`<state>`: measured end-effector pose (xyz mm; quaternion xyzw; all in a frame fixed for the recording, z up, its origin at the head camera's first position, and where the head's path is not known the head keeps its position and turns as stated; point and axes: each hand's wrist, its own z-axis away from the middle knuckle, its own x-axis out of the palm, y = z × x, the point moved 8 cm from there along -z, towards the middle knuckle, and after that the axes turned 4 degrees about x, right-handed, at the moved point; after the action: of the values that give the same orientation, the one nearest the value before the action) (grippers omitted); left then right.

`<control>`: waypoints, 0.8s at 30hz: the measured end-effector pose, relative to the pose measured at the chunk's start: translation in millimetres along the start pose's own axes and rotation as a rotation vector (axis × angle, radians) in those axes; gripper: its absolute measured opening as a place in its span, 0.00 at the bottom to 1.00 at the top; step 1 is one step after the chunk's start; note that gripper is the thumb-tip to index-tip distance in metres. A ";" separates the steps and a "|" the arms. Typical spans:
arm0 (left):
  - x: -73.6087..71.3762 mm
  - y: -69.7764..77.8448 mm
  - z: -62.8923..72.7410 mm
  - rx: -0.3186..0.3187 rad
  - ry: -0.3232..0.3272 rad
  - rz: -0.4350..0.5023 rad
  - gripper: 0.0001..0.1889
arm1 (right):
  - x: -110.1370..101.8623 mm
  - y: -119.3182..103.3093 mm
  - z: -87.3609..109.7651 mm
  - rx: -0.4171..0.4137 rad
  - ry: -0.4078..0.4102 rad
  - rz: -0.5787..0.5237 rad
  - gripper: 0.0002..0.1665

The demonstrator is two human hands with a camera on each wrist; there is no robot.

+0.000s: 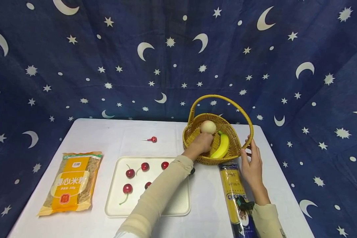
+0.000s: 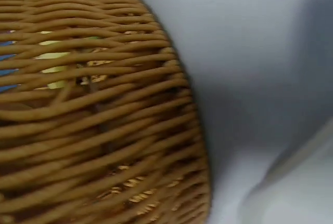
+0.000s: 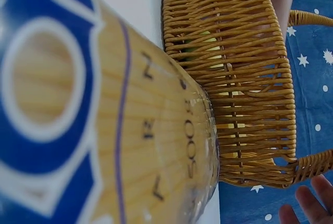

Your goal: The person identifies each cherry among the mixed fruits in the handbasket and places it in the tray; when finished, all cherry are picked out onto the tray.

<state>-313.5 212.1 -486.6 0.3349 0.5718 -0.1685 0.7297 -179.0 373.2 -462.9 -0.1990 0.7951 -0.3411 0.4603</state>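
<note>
A yellow wicker basket [image 1: 206, 161] with a tall arched handle stands at the back right of the table. Inside it lie a banana [image 1: 222, 145] and a pale round fruit [image 1: 208, 127]. My left hand [image 1: 203, 142] reaches into the basket, knuckles right at the round fruit; its fingertips are hidden, so I cannot tell whether they grip anything. Only the basket's woven wall [image 2: 104, 94] fills the left wrist view, beside white cloth. With fingers extended, my right hand [image 1: 253, 163] is at the right foot of the handle; its fingertips [image 3: 312, 203] show just below it in the right wrist view.
A spaghetti pack [image 1: 236, 198] lies against the basket's front, beside my right forearm. Several cherries [image 1: 127, 188] sit on a white tray [image 1: 113, 198], partly under my left forearm. A small red-handled spike tool [image 1: 153, 139] and a noodle bag [image 1: 71, 185] lie farther left.
</note>
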 end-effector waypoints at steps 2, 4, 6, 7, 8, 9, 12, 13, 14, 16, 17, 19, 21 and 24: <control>1.8 -2.1 1.6 -0.006 0.003 0.012 0.04 | 0.3 0.4 0.4 0.001 0.001 0.002 0.38; 2.2 -3.5 2.6 -0.006 0.016 0.028 0.06 | 0.6 0.9 0.4 0.003 0.001 0.000 0.38; 2.2 -4.6 3.1 -0.007 0.028 0.047 0.08 | 0.9 1.4 0.3 0.006 -0.002 0.000 0.38; 2.2 -5.3 3.2 -0.009 0.033 0.057 0.09 | 1.1 1.4 0.3 0.007 -0.003 0.000 0.38; 2.0 -5.8 3.4 -0.013 0.035 0.063 0.09 | 1.3 1.5 0.2 0.008 -0.005 -0.001 0.37; 1.6 -6.1 3.4 -0.014 0.036 0.071 0.10 | 1.4 1.3 0.1 0.008 -0.005 -0.002 0.37; -1.1 -7.4 4.1 -0.020 0.041 0.103 0.09 | 1.5 0.8 0.1 0.006 -0.003 -0.005 0.37; -2.9 -7.6 4.4 -0.018 0.047 0.112 0.08 | 1.4 0.3 0.1 0.002 -0.001 -0.009 0.37; -5.2 -7.8 4.9 -0.015 0.055 0.122 0.06 | 1.4 -0.1 0.1 -0.002 0.000 -0.014 0.37; -10.3 -8.7 6.5 -0.007 0.076 0.158 0.02 | 1.4 -0.9 -0.1 -0.008 0.002 -0.019 0.38; -13.6 -9.1 7.8 -0.003 0.090 0.174 0.01 | 1.4 -1.2 -0.2 -0.011 0.003 -0.021 0.38; -20.4 -9.8 10.9 0.006 0.118 0.209 0.06 | 1.5 -1.6 -0.3 -0.014 0.002 -0.017 0.38; -27.4 -10.5 15.2 0.012 0.145 0.257 0.11 | 1.6 -1.4 -0.5 -0.013 0.002 -0.014 0.37; -37.6 -11.2 24.3 0.012 0.180 0.331 0.15 | 1.4 -0.3 -0.6 -0.010 0.006 -0.006 0.37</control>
<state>-313.8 182.4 -451.3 0.4427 0.5707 -0.0189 0.6914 -180.2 372.3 -463.3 -0.2027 0.7975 -0.3391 0.4560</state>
